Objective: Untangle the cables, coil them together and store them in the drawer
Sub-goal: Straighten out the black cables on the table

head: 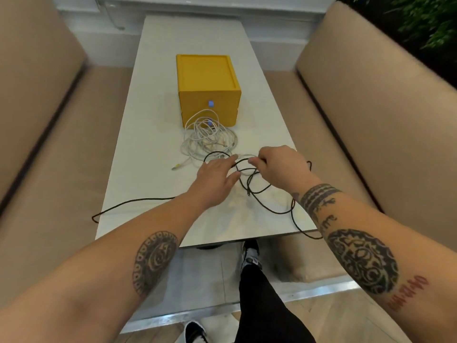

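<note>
A black cable (262, 206) lies in loose loops on the near part of the white table (148, 134), one end trailing off the left edge and another over the right edge. A tangle of white cables (210, 139) lies just in front of the yellow drawer box (210, 87), whose two drawers are closed, each with a small blue pull. My left hand (215, 174) lies flat with straight fingers on the black loops. My right hand (279, 164) pinches a cable strand with curled fingers where black and white strands cross.
Beige padded benches (371, 100) run along both long sides of the narrow table. A white cable end with a yellowish plug (176, 167) points left near the black loops. My legs and shoes (249, 256) stand by the table's near edge.
</note>
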Demonstrator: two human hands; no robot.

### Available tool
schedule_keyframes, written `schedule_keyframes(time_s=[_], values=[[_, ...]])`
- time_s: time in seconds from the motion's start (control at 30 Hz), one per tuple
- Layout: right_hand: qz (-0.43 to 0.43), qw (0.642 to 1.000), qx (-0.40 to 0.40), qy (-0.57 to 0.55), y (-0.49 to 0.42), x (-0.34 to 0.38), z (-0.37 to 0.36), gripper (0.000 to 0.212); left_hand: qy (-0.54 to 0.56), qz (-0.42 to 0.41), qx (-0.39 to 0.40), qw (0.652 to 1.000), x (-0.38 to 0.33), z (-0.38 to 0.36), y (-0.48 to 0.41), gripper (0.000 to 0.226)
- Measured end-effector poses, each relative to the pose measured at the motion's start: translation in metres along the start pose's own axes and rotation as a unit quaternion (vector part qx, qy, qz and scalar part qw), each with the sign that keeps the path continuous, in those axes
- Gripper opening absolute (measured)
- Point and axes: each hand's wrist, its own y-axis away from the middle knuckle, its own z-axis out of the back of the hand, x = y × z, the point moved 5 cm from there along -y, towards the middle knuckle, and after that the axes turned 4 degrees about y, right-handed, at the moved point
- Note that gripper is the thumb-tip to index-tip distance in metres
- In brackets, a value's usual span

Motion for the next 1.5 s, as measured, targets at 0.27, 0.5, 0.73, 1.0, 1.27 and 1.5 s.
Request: schedule_keyframes(time_s=[0.27,0.5,0.73,1.0,1.27,1.5], values=[[0.031,0.99,0.129,-0.052,0.003,-0.042,0.005,0.045,0.208,0.185,-0.154,0.948,0.038,0.044,-0.018,0.022],[-0.103,0.985,0.14,0.01,0.048,-0.157,-0.039,0.047,0.148,0.268,-0.19,0.933,0.075,0.063,-0.014,0.03],[-0.237,0.959,0.134,0.077,0.081,-0.207,-0.062,0.037,0.181,0.248,-0.189,0.933,0.047,0.064,-0.028,0.031],[-0.242,0.953,0.049,-0.173,0.049,-0.156,-0.052,0.045,0.223,0.196,-0.157,0.942,0.031,0.064,-0.032,0.028],[-0.105,0.936,0.002,-0.337,0.008,-0.07,0.018,0.032,0.325,0.088,-0.201,0.92,-0.024,0.148,-0.04,0.026],[0.0,0.911,-0.035,-0.41,-0.02,0.014,0.087,0.03,0.351,0.032,-0.142,0.925,-0.085,0.184,-0.03,0.025]])
